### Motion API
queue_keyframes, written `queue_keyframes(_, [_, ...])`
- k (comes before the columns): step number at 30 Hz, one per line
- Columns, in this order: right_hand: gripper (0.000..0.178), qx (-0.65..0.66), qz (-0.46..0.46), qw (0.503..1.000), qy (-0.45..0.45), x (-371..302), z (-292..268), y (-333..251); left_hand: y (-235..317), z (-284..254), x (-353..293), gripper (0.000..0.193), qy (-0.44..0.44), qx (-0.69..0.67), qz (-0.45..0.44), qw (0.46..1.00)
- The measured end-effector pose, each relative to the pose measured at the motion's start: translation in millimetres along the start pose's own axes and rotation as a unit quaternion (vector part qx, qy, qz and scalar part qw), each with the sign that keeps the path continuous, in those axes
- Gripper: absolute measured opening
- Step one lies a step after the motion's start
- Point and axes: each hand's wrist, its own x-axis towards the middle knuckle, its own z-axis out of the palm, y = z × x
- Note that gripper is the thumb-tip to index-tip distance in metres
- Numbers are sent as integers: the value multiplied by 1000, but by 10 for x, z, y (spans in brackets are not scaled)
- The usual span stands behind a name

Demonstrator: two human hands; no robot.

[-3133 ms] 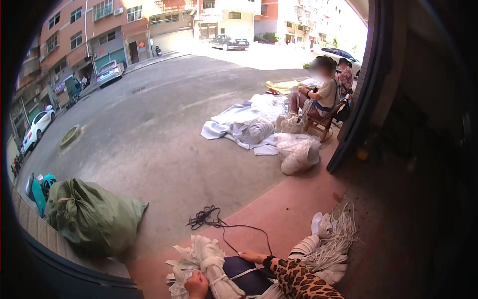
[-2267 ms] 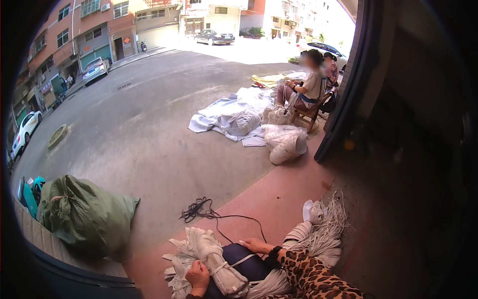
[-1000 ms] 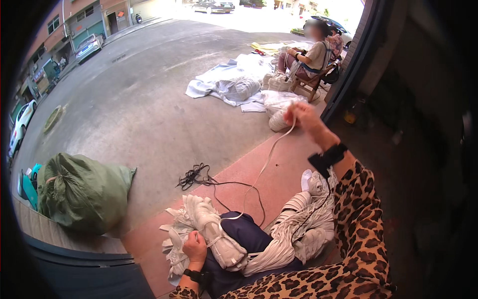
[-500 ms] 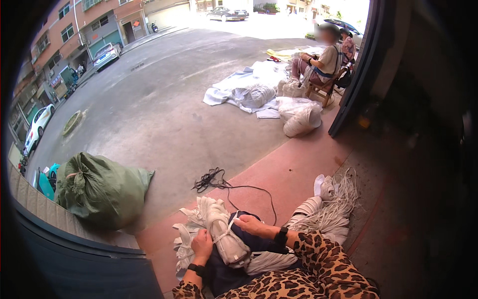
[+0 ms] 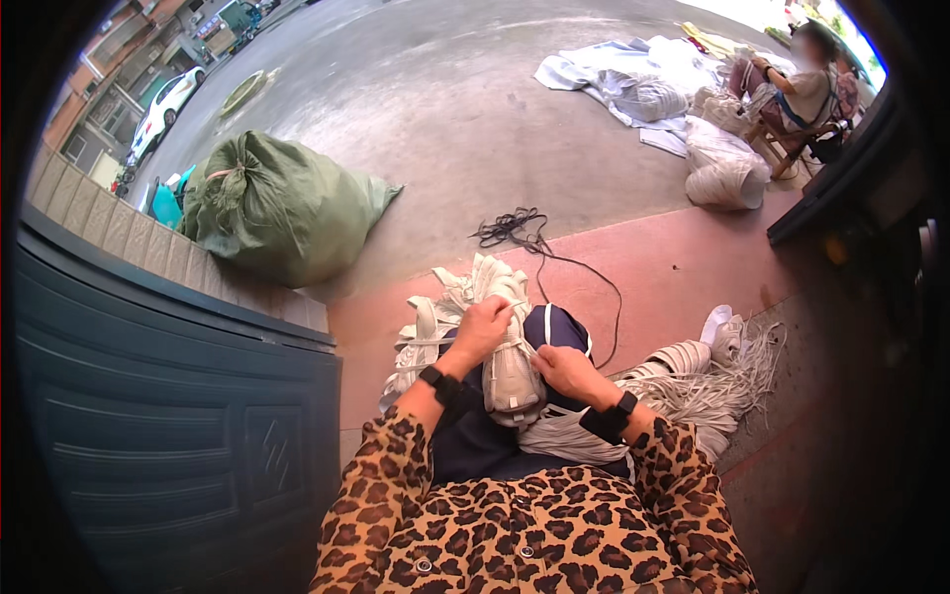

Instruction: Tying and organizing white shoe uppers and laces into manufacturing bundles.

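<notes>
A bundle of nested off-white shoe uppers [image 5: 514, 384] lies lengthwise on my dark-clothed lap, bound round its middle by a thin white lace [image 5: 512, 345]. My left hand [image 5: 482, 332] is closed over the bundle's upper left side, with a bit of lace at its fingertips. At the bundle's right side, my right hand [image 5: 572, 374] pinches what looks like the other part of the lace; its fingertips are partly hidden. Loose off-white uppers [image 5: 421, 332] spread beyond and left of my left hand. Pale laces [image 5: 574, 436] trail across my lap below my right hand.
More uppers with long laces [image 5: 703, 371] lie to the right. A black cord [image 5: 515, 230] is on the ground ahead. A full green sack [image 5: 287, 208] stands left, beside a dark blue door [image 5: 178, 396]. A seated person [image 5: 807, 84] works far right near white sheets [image 5: 633, 69].
My left hand has moved from the bundle's left side up onto it. My right hand has lowered from a raised lace to the bundle's right side. The view has tilted down and turned left.
</notes>
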Motion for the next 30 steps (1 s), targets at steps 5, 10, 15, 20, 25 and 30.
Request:
queue_keyframes(5, [23, -33, -21, 998, 53, -325, 63, -282, 96, 92, 151, 17, -43, 209, 89, 973])
queue_keyframes(10, [22, -45, -30, 997, 53, -365, 35, -176, 115, 132, 148, 16, -31, 244, 82, 966])
queue_keyframes(15, [17, -31, -99, 993, 48, -602, 55, -121, 145, 189, 118, 14, -26, 313, 90, 945])
queue_keyframes(20, [13, -16, -75, 997, -6, -1365, -114, 33, 53, 131, 67, 14, -4, 278, 83, 957])
queue_keyframes(25, [10, 1, 33, 990, 138, -1234, -402, 452, 192, 4, -64, 25, 25, -135, -65, 988])
queue_keyframes(30, [14, 11, 27, 955, 294, -699, -704, 495, 160, -355, -625, 25, -80, -182, -260, 945])
